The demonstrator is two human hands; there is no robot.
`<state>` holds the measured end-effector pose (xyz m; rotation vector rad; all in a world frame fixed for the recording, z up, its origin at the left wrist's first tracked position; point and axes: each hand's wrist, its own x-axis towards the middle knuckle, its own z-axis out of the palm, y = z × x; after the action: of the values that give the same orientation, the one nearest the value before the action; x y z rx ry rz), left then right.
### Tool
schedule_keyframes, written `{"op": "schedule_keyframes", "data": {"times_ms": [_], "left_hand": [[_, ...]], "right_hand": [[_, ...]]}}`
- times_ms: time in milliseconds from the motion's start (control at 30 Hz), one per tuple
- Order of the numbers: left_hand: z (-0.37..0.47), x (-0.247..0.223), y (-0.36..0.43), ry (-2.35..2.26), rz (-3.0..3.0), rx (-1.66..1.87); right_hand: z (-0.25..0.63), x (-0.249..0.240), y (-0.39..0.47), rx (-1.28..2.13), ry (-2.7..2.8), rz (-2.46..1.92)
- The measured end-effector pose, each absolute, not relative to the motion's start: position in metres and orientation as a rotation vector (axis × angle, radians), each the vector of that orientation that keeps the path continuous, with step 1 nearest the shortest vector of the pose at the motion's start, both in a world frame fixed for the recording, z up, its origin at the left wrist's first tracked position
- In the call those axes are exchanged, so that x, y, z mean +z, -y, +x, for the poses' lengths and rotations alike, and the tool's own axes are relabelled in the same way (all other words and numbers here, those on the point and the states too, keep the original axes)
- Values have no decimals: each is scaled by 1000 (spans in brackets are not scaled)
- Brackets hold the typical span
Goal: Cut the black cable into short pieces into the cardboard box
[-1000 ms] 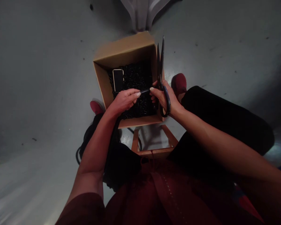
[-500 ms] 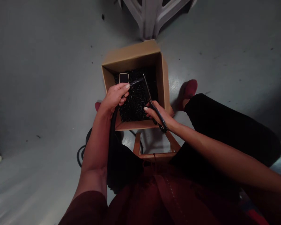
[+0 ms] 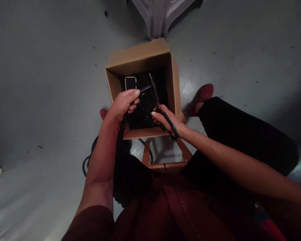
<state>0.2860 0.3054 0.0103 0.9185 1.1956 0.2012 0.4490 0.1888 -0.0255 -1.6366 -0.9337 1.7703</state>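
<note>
My left hand (image 3: 126,100) is closed on the black tube (image 3: 145,89) over the box (image 3: 137,55), at about nine o'clock from its middle. The tube's end points toward two o'clock from my fingers and meets the scissors (image 3: 154,88); its length runs down beside the left forearm. My right hand (image 3: 165,120), at four o'clock, grips the scissors, their tips aimed at eleven. I can't tell how far the blades stand apart. Black pieces (image 3: 145,110) fill the bottom of the box, and a phone (image 3: 130,83) lies on them at ten to eleven o'clock, partly hidden by my left hand. Wooden legs (image 3: 145,153) stand just beyond the box at six o'clock.
</note>
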Motion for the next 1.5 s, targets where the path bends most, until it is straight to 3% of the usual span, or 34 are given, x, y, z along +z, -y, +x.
{"op": "schedule_keyframes", "data": {"times_ms": [1500], "left_hand": [[292,5,-305,-1215,910,194]], "right_hand": [[454,-41,-188,1839,966,-1560]]}}
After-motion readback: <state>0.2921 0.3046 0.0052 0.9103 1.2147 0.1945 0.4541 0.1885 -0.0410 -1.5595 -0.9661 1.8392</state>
